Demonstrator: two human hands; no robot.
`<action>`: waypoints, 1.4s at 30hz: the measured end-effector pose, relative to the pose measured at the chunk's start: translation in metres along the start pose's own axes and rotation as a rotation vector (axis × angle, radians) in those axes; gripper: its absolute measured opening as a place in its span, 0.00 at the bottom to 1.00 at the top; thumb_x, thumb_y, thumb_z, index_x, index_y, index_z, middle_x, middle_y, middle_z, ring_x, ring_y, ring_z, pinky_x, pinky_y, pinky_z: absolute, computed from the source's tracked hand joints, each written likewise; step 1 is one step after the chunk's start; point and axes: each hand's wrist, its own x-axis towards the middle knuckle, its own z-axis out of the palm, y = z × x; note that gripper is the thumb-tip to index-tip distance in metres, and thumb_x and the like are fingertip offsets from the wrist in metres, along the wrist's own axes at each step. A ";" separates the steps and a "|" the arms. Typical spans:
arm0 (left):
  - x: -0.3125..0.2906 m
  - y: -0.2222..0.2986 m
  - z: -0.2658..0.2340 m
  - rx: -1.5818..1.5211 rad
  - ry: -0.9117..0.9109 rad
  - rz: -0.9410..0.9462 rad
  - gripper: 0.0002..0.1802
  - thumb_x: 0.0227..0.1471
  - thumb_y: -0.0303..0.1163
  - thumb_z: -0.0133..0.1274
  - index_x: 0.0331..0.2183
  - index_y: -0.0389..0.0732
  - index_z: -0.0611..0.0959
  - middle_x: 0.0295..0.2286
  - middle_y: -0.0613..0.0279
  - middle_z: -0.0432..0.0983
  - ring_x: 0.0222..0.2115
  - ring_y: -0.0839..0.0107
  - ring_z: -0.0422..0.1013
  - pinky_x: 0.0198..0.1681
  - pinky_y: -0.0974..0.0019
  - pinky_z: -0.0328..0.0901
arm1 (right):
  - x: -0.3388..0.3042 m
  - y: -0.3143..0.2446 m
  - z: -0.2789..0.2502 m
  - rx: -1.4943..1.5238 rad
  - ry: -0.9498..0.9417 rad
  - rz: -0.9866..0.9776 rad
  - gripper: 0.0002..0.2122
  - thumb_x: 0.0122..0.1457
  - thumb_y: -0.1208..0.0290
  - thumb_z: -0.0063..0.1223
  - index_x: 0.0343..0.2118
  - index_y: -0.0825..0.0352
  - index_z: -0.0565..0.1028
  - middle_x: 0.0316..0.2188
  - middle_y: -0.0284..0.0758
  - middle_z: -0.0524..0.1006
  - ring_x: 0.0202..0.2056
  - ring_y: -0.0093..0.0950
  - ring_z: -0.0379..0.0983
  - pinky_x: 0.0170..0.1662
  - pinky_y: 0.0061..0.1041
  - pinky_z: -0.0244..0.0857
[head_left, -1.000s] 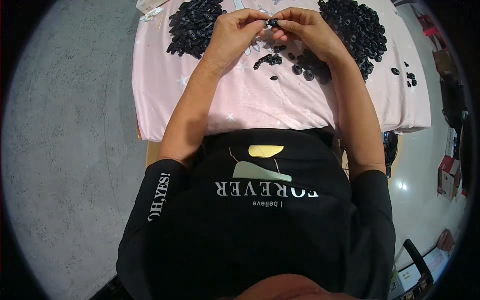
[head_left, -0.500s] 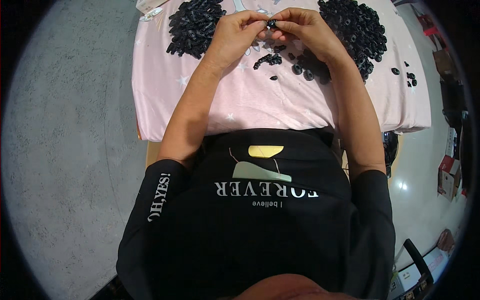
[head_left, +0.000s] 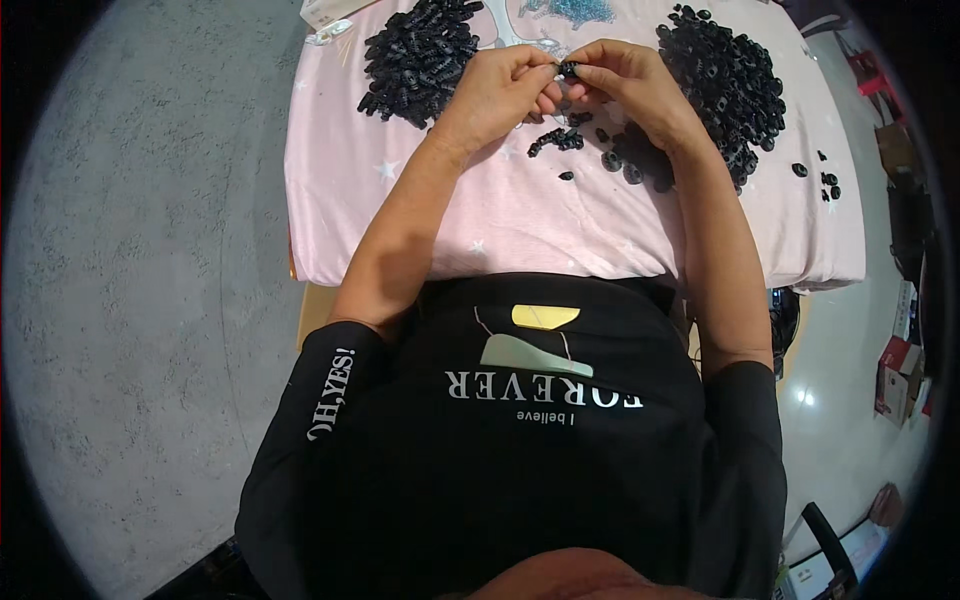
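Fingertips of my left hand [head_left: 503, 92] and my right hand [head_left: 632, 88] meet over the table, pinched on a small black plastic part [head_left: 568, 69]. Fingers cover much of it, so whether it is one piece or two joined pieces I cannot tell. Below the hands, several small black pieces [head_left: 556, 141] form a short cluster on the pink cloth [head_left: 540, 220]. Rounded black pieces [head_left: 612, 161] lie in shadow beside my right wrist. A single small black piece [head_left: 567, 176] sits nearer to me.
A heap of ridged black pieces [head_left: 418, 65] is at the left, and a heap of rounded black pieces [head_left: 725, 90] at the right. Blue beads or glitter [head_left: 580, 10] show at the far edge. Loose black pieces [head_left: 830, 180] lie far right. Boxes [head_left: 897, 365] stand on the floor.
The whole view has shifted, so the table sits lower and more to the right, and the blue patch at the far edge shows more. Both hands keep their pinch on the small part.
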 end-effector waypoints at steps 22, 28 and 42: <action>-0.002 0.005 0.015 0.147 0.169 0.069 0.09 0.61 0.28 0.51 0.37 0.31 0.80 0.24 0.59 0.79 0.22 0.76 0.75 0.25 0.75 0.70 | 0.000 -0.001 0.016 -0.045 0.145 -0.049 0.06 0.64 0.77 0.52 0.39 0.73 0.78 0.29 0.32 0.80 0.30 0.17 0.76 0.35 0.16 0.73; 0.000 0.006 0.013 0.127 0.168 0.089 0.09 0.62 0.29 0.50 0.37 0.32 0.80 0.24 0.60 0.79 0.22 0.76 0.76 0.25 0.75 0.70 | -0.001 -0.003 0.018 0.039 0.157 -0.043 0.06 0.64 0.78 0.52 0.40 0.73 0.77 0.29 0.32 0.80 0.30 0.17 0.76 0.36 0.15 0.73; 0.005 -0.008 0.001 0.170 0.037 0.088 0.12 0.65 0.31 0.48 0.41 0.33 0.80 0.28 0.64 0.78 0.26 0.80 0.73 0.30 0.77 0.68 | 0.001 0.004 0.011 0.102 0.091 -0.009 0.07 0.65 0.77 0.51 0.42 0.74 0.76 0.30 0.34 0.80 0.29 0.18 0.77 0.36 0.14 0.74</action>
